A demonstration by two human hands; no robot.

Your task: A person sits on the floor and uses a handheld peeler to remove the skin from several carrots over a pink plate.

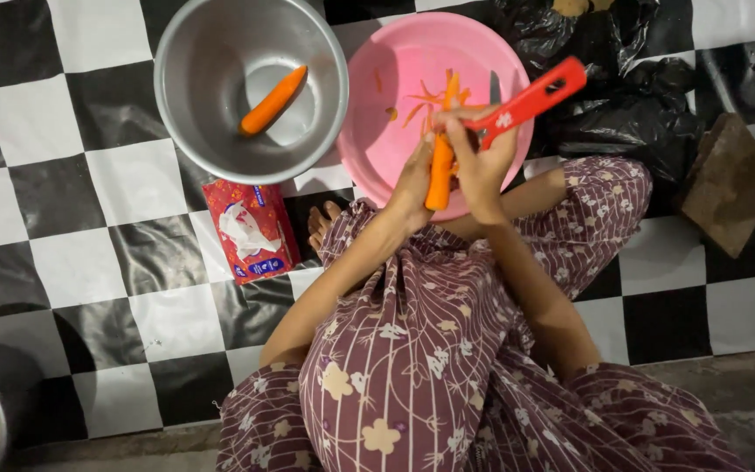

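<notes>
- Over the pink basin [395,131], from the head camera, you see both hands meeting on one carrot [439,170]; its long axis runs almost straight toward and away from you, tilted only a little, with the near end hanging past the basin's rim above your lap.
- Your left hand [414,182] lies just to the left of that carrot, fingers curled round its lower half, so the grip is closed on it rather than spread.
- Your right hand [482,162] sits just to the right and slightly farther up, wrapped tight on the red peeler [530,100]; the handle points up and to the right, away from the carrot, across the basin's rim.
- The peeler's blade end seems to rest against the upper part of the carrot, though your fingers cover the contact, so you cannot be certain.
- Orange peelings [425,105] lie in the basin just beyond the carrot's far tip.
- Well to the left, a second carrot [273,101] lies slanted in the metal bowl [211,131]; your left hand is the nearer one to it.
- A red tissue packet [251,229] sits on the chequered floor [54,210] just below that bowl.
</notes>
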